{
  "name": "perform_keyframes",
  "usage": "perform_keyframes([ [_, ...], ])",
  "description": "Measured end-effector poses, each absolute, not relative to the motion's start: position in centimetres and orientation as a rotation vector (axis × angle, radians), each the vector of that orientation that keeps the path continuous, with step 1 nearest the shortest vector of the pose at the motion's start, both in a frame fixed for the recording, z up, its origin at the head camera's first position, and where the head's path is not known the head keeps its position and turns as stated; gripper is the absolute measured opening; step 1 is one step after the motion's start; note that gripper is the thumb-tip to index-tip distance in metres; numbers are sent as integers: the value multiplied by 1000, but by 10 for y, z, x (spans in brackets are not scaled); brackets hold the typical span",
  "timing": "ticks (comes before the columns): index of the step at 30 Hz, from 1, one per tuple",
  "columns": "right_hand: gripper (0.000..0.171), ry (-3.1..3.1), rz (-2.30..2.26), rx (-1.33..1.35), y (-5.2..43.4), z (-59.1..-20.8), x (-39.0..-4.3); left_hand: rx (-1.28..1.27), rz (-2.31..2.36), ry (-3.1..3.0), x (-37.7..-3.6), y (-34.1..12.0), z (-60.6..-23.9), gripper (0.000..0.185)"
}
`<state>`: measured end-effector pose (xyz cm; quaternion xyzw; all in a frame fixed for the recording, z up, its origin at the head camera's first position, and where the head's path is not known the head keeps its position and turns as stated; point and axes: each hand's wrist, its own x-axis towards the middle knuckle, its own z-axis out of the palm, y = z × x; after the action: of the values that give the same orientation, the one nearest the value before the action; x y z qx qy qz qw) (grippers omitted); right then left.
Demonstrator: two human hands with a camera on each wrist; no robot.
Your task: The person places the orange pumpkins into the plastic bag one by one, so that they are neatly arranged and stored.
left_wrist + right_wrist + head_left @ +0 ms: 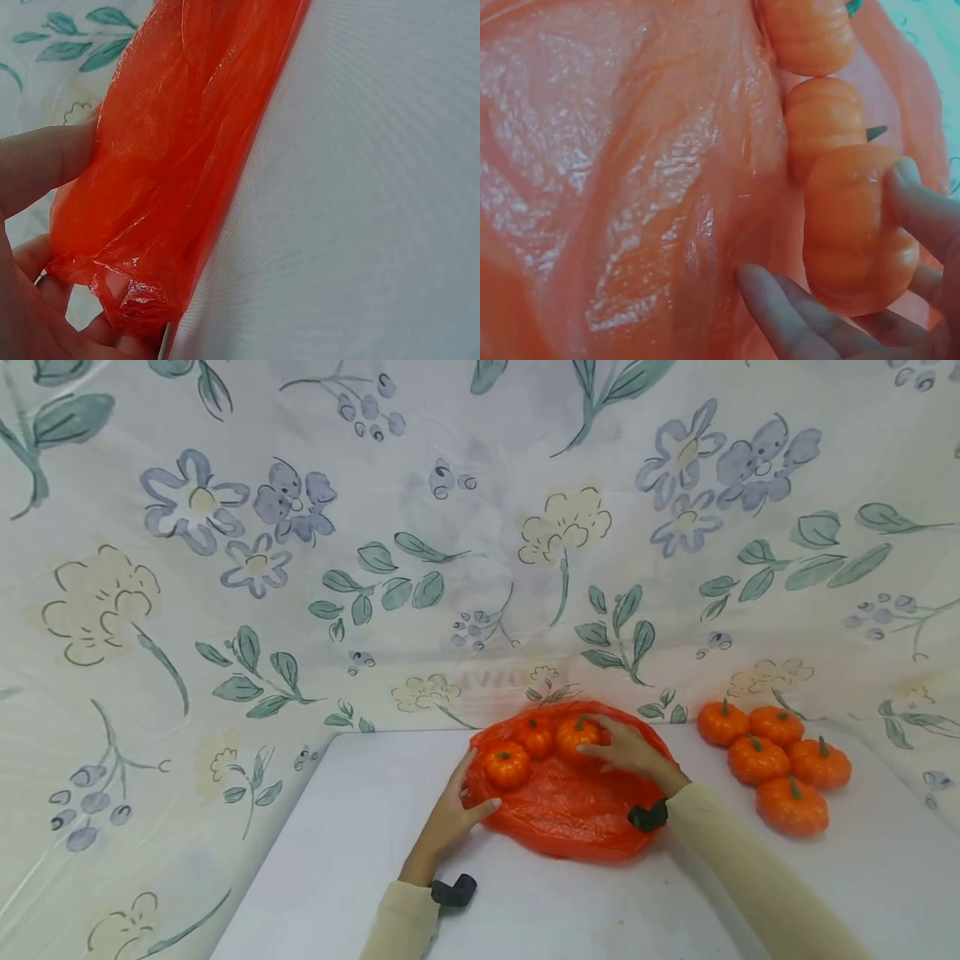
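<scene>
A red plastic bag [555, 802] lies spread on the white table, with three small orange pumpkins on it near its far side. My left hand [452, 814] holds the bag's left edge. In the left wrist view, crinkled red film lies between the left thumb [49, 161] and fingers. My right hand [626, 745] grips the rightmost pumpkin [573, 739] of the three. The right wrist view has this pumpkin [855, 232] between the digits, with one fingertip [757, 281] apart from it. Beside it sit the middle pumpkin [534, 737] and the left pumpkin [507, 766].
Several more orange pumpkins [793, 806] stand grouped on the table right of the bag. The white table [337, 827] meets a floral-patterned sheet [420, 610] at its back and sides. A black wrist camera [453, 891] is worn on each wrist.
</scene>
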<state>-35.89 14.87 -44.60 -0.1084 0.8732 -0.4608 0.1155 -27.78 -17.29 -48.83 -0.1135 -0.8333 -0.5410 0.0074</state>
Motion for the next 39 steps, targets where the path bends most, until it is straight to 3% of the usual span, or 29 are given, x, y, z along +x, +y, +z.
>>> perform_keyframes([
  [28, 75, 2832, -1111, -215, 137, -453, -371, -386, -1698, -2592, -278, -174, -490, 89],
  [39, 84, 2921, -1003, -216, 133, -455, -374, -371, -1688, -2607, -278, -174, -487, 89],
])
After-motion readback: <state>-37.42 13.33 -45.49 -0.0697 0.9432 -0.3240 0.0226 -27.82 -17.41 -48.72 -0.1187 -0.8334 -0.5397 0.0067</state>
